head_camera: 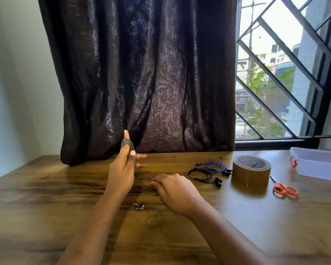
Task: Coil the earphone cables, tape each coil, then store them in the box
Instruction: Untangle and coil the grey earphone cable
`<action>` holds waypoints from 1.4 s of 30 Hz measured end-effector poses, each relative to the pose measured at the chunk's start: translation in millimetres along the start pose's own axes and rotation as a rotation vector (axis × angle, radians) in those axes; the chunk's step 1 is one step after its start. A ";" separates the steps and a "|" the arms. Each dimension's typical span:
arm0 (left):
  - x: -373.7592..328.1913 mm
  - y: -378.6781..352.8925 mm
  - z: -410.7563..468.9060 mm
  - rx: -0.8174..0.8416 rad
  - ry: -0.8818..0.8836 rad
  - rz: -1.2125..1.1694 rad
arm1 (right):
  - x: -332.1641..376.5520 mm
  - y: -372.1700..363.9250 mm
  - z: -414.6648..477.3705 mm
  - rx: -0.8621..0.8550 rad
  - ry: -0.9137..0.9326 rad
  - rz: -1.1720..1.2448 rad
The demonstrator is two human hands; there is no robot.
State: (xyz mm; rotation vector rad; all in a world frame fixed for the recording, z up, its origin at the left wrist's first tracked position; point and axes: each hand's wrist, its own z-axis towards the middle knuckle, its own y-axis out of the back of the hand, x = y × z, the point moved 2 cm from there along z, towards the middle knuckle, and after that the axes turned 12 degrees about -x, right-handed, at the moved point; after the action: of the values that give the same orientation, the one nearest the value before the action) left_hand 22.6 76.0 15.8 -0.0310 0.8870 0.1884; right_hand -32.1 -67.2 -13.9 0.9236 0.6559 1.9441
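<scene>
Orange-handled scissors (284, 188) lie near the table's (46, 188) right edge. A dark curtain (141, 73) hangs behind its far edge, beside a barred window (287, 77).

Head-worn; looks down over table (36, 197)

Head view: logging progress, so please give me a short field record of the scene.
left hand: raised, cable wound round fingers
right hand: low, pinching cable slack
earbuds: on table, below hands
blue earphones, black earphones: lying left of tape
scissors: right of tape
box: far right
</scene>
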 end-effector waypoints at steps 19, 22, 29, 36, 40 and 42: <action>-16.5 -12.7 -26.7 0.629 0.593 -0.175 | -17.3 20.1 -0.4 -0.515 0.100 0.009; -20.9 -10.9 -27.0 0.636 0.658 -0.267 | -20.5 22.8 0.0 -0.529 0.047 0.066; -25.4 -6.1 -27.5 0.734 0.745 -0.435 | -36.9 12.5 7.3 -0.420 -0.031 0.370; -32.1 -17.9 -30.9 0.637 0.753 -0.730 | -32.8 13.5 11.1 -0.352 -0.208 0.517; -32.5 -16.7 -23.9 0.451 0.704 -0.819 | -36.5 2.4 8.7 -0.230 -0.259 0.464; -31.3 -14.1 -18.3 0.317 0.653 -0.829 | -36.6 -0.6 6.7 -0.163 -0.285 0.464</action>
State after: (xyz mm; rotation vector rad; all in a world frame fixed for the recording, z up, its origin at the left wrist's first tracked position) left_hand -8.2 55.6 27.6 -0.1679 1.4680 -0.7790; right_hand -13.5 -98.0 -23.3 1.3009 0.1178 2.1636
